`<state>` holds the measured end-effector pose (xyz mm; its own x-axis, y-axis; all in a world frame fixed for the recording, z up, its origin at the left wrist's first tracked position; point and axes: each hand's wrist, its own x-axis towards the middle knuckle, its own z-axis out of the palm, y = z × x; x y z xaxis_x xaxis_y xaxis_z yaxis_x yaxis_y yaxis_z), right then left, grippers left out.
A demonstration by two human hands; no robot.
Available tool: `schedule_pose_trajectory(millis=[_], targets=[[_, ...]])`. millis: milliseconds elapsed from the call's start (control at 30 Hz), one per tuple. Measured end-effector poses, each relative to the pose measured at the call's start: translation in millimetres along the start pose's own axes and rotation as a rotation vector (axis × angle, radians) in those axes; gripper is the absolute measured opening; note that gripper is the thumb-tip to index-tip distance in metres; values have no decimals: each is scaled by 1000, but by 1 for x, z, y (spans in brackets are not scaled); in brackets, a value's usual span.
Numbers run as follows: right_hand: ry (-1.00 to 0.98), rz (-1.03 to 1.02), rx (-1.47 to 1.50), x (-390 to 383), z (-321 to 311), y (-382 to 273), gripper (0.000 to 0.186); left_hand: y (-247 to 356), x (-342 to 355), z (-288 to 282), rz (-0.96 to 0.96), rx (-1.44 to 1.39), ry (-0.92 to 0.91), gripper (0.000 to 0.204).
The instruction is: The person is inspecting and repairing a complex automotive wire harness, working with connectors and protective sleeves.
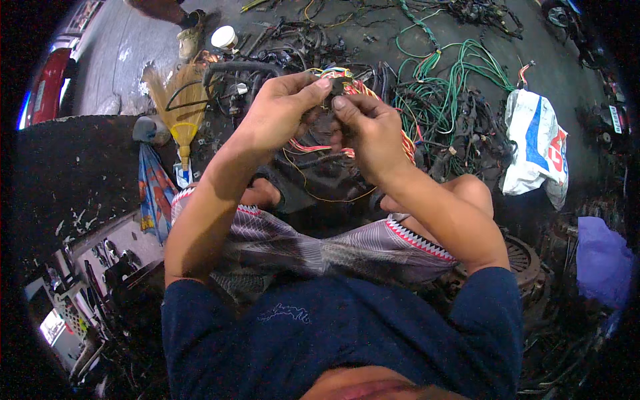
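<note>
A person's left hand (pixel 283 110) and right hand (pixel 375 133), both closed, pinch one small dark piece (pixel 339 87) at one red-and-yellow wire bundle (pixel 360 89). Right of the bundle lie one green wire tangle (pixel 448 93) and one white bag (pixel 527 150); left of it, one straw broom (pixel 181 110) and one white tub (pixel 225 37).

- Wearing a navy shirt (pixel 373 320) with short sleeves (pixel 490 303)
- Bearing pale, looping script (pixel 285 313) on the shirt's chest
- Dressed, just beyond the shirt, in grey patterned shorts (pixel 320 252), edged with zigzag trim (pixel 420 241)
</note>
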<state>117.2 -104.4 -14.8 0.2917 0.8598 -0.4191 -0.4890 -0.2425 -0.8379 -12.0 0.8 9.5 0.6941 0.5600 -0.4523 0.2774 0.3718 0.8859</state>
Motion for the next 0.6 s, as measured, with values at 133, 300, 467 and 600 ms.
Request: schedule_pose_trajectory(millis=[133,300,467,600], targets=[[-12,-337,-329,8,-14,-4,16,-5,1,1,78,63,127,28],[-39,-956,-1109,9,-27,-36,10,1,-10,6,407,728,238,29],[-39,-1040,-1180,29,-38,-43,11,11,-23,12,634,953,94,26],[-161,-938,-1128,39,-37,-39,13,8,-28,13,748,728,-33,28]])
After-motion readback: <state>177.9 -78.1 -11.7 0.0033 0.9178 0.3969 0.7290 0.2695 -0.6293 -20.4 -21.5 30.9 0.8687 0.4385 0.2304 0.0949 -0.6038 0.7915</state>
